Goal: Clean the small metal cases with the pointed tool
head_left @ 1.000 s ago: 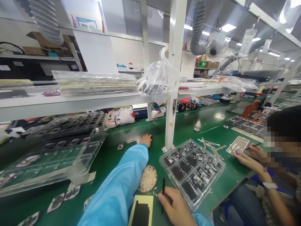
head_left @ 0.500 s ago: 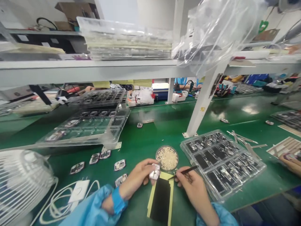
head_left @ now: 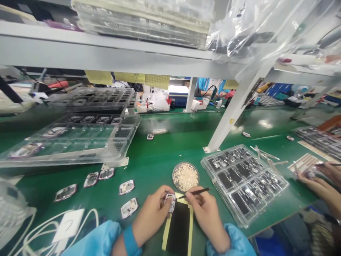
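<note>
My left hand [head_left: 154, 209] is closed around a small rounded device casing [head_left: 170, 202] with a pale inside and a dark reddish rim. In my right hand [head_left: 204, 208] are dark tweezers [head_left: 198, 192], pinched between thumb and fingers, their tip pointing left, close to the casing. Whether the tip touches it I cannot tell. Under both hands lies a black sheet edged in yellow [head_left: 179, 227]. Just beyond them stands a round dish [head_left: 185, 176] of small pale pieces. Several similar casings [head_left: 129, 207] lie to the left of my left hand.
A clear compartment tray [head_left: 245, 185] of metal parts lies at right, beside a shelf post [head_left: 223, 121]. Stacked clear trays [head_left: 106, 142] stand at left. A white charger with cable [head_left: 68, 225] and a fan [head_left: 12, 213] are front left. A co-worker's hands [head_left: 319, 185] work at far right.
The view has tilted down and shifted. My right hand has come closer to my left, bringing the tweezers near the casing. The casing has turned in my left hand.
</note>
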